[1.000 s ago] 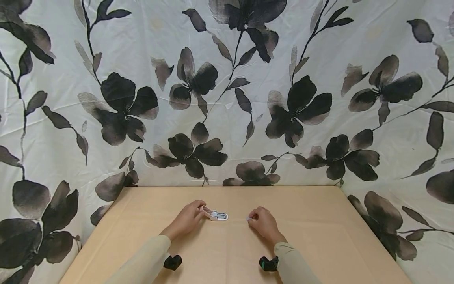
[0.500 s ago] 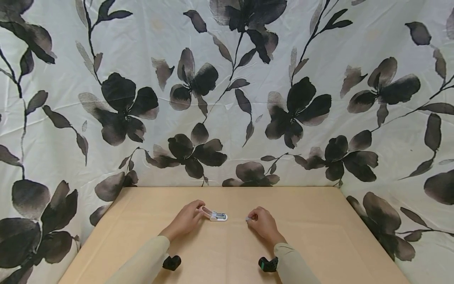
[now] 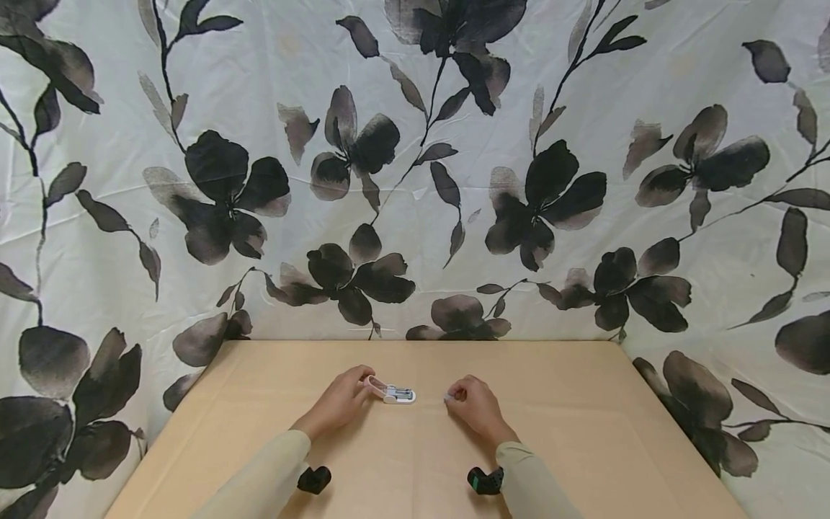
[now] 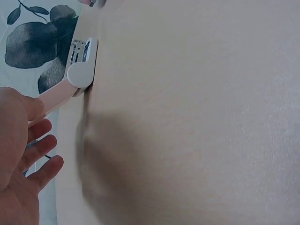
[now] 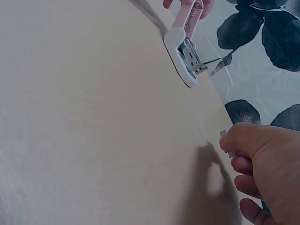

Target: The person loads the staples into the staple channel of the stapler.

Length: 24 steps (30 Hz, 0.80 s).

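A small pink and white stapler (image 3: 398, 394) lies with its lid swung up and its metal staple channel exposed. My left hand (image 3: 338, 401) pinches the raised pink lid between thumb and index finger, the other fingers loosely bent below, as the left wrist view shows. The white base (image 4: 83, 72) sits on the table, pointing right. To the right of it, my right hand (image 3: 478, 408) pinches a short grey strip of staples (image 5: 232, 153) between thumb and forefinger, above the table and apart from the stapler. Part of the strip is hidden by the thumb.
A light wood-coloured table (image 3: 415, 461) spans the area beneath both hands. A white curtain with dark flowers (image 3: 415, 180) hangs right behind its far edge. Black wrist devices (image 3: 314, 480) are worn under both sleeves.
My right hand has shifted slightly left toward the stapler with the staples in it. The left hand and the stapler have stayed in place.
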Tool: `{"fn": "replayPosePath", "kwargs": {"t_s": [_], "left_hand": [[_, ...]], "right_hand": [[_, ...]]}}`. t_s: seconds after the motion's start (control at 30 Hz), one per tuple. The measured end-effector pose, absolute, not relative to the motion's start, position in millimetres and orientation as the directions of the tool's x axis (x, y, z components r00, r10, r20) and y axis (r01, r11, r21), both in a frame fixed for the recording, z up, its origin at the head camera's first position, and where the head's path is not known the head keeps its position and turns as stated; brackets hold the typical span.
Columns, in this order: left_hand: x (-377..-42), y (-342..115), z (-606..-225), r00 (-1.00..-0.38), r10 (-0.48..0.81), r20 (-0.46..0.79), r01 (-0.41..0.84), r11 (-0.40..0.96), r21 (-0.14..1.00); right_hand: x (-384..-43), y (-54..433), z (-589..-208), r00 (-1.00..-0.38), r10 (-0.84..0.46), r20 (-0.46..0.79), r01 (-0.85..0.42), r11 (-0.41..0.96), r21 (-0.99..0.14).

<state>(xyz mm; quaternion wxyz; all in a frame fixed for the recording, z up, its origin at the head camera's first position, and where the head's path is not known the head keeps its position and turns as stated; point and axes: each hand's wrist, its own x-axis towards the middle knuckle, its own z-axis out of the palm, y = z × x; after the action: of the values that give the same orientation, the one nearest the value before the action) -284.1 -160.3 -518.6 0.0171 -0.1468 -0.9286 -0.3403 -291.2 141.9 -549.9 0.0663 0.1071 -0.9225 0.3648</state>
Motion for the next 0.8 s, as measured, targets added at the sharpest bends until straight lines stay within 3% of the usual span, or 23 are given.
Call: {"fn": "replayPosePath", "kwargs": {"t_s": [0.8], "left_hand": [[-287.5, -162.0, -518.7, -0.950, 0.277, 0.142, 0.303, 0.715, 0.630]], "right_hand": [[-292.8, 125.7, -544.8, -0.972, -0.156, 0.176, -0.235, 0.696, -0.678]]}}
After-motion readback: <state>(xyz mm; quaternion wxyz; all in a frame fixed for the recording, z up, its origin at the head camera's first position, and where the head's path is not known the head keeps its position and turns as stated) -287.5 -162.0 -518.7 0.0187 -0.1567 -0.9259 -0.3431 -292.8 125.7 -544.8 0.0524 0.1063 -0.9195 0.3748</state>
